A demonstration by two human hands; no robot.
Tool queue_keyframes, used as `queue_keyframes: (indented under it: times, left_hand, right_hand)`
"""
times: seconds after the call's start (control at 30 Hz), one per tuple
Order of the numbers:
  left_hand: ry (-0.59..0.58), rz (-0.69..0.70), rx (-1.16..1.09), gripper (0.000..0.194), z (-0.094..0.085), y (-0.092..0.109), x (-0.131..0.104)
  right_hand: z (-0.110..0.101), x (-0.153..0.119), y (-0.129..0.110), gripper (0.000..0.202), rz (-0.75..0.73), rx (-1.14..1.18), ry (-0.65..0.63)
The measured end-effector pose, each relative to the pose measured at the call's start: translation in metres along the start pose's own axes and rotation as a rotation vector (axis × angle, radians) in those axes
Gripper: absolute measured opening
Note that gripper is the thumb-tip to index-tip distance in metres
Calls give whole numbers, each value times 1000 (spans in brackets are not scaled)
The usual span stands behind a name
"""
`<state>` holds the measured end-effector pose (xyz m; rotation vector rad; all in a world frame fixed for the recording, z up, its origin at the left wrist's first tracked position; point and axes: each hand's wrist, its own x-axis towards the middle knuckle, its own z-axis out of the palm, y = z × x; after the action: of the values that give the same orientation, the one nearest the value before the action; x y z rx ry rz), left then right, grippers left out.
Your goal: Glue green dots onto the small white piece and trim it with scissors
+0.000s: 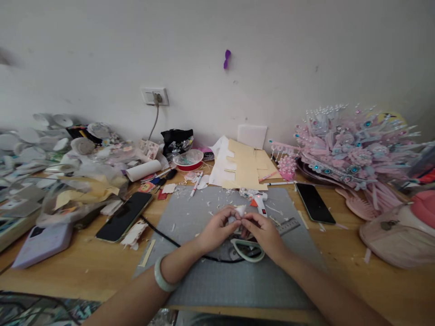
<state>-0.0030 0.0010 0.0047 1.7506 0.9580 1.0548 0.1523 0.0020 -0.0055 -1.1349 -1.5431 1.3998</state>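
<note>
Over the grey cutting mat [197, 285], my left hand [219, 228] and my right hand [265, 233] meet fingertip to fingertip. Both pinch a small white piece [241, 209] that looks like paper or thin foam; its exact kind I cannot make out. Its lower part is hidden by my fingers. Just beneath my right hand lie scissors with a pale green handle [249, 256]. A metal ruler [288, 225] sticks out to the right of that hand. Beyond my fingers rests a white glue gun [261, 203] with an orange part.
A black cable [163, 235] crosses the mat under my left wrist. Phones lie at the left [124, 217] and right [314, 203]. Cut cream card [243, 165] is at the back. A pink beaded hair-ornament pile [353, 149] and a pink bag [390, 237] stand right; plastic bags [84, 194] clutter the left.
</note>
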Motion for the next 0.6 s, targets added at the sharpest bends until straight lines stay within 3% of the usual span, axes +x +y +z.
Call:
queue_keyframes:
  times: [0.3, 0.6]
  left_hand:
    - [-38, 130, 142, 13, -1, 0, -5]
    - [40, 60, 57, 13, 1, -1, -2]
  right_hand:
    - [4, -2, -5, 25, 114, 278, -81]
    - [5, -3, -4, 27, 196, 474, -104]
